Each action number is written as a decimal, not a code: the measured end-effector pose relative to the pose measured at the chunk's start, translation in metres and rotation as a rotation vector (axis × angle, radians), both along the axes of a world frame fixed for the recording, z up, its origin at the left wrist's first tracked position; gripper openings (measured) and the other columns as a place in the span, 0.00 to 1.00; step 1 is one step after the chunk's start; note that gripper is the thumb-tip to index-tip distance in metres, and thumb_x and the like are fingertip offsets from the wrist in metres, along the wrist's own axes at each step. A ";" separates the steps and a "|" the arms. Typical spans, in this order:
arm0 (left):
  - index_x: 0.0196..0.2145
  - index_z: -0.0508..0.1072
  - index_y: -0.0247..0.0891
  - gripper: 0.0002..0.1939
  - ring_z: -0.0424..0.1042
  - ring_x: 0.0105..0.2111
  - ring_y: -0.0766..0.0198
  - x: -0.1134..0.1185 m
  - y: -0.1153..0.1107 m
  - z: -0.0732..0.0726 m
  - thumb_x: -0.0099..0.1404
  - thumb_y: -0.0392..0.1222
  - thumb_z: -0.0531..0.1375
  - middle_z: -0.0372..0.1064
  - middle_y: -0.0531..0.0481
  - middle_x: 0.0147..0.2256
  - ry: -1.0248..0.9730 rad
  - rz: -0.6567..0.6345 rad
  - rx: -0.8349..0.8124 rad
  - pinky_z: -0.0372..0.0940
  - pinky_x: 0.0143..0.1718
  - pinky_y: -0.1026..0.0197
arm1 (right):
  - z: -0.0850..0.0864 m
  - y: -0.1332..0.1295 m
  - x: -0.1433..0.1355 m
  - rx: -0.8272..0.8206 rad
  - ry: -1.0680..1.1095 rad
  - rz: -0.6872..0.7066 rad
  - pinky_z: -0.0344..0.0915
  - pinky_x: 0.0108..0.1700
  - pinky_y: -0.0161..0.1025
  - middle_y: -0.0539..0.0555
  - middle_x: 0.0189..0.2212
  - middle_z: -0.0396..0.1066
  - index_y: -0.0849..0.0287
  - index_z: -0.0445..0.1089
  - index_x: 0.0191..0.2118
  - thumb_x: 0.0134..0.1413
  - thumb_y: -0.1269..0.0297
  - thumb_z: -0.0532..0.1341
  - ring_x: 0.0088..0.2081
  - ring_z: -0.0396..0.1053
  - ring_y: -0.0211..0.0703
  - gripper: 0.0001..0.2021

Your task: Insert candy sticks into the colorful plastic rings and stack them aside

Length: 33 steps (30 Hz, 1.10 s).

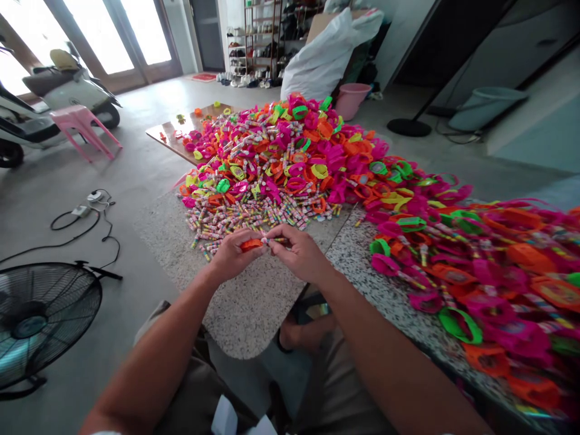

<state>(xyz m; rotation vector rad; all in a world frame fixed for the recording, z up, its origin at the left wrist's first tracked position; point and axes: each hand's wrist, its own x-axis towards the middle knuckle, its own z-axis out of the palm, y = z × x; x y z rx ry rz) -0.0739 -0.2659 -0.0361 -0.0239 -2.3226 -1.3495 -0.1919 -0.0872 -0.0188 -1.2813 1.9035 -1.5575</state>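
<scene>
An orange toy watch is held in my left hand, its fingers closed round the band. My right hand pinches a small wrapped candy roll against one end of the watch, and the fingertips of both hands nearly meet. Just beyond them lies a heap of similar candy rolls with printed wrappers. Behind it rises a large pile of pink, orange, yellow and green toy watches. Under my hands is a speckled stone tabletop.
More toy watches, several with rolls attached, cover the right-hand stone counter. On the floor at left stand a black fan, a cable, a pink stool and a scooter. A white sack and pink bucket stand behind.
</scene>
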 end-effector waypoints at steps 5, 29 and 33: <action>0.43 0.79 0.37 0.15 0.75 0.39 0.61 0.001 -0.001 0.001 0.71 0.53 0.66 0.77 0.46 0.38 -0.023 -0.025 -0.055 0.69 0.45 0.59 | -0.003 -0.002 -0.004 -0.014 -0.108 0.081 0.71 0.40 0.39 0.50 0.34 0.76 0.55 0.73 0.43 0.64 0.61 0.62 0.35 0.75 0.40 0.06; 0.38 0.77 0.36 0.18 0.65 0.29 0.68 0.008 -0.001 0.001 0.77 0.53 0.58 0.68 0.53 0.29 -0.155 -0.247 -0.162 0.60 0.33 0.64 | -0.004 0.011 -0.024 0.067 -0.344 0.369 0.73 0.42 0.40 0.51 0.31 0.78 0.57 0.73 0.45 0.64 0.53 0.68 0.35 0.77 0.42 0.13; 0.48 0.78 0.38 0.18 0.73 0.37 0.61 0.005 0.000 -0.009 0.74 0.55 0.62 0.75 0.47 0.38 -0.185 -0.175 -0.208 0.67 0.42 0.59 | -0.002 0.014 -0.027 0.159 -0.290 0.332 0.71 0.38 0.39 0.51 0.31 0.78 0.57 0.75 0.42 0.61 0.54 0.68 0.33 0.76 0.41 0.12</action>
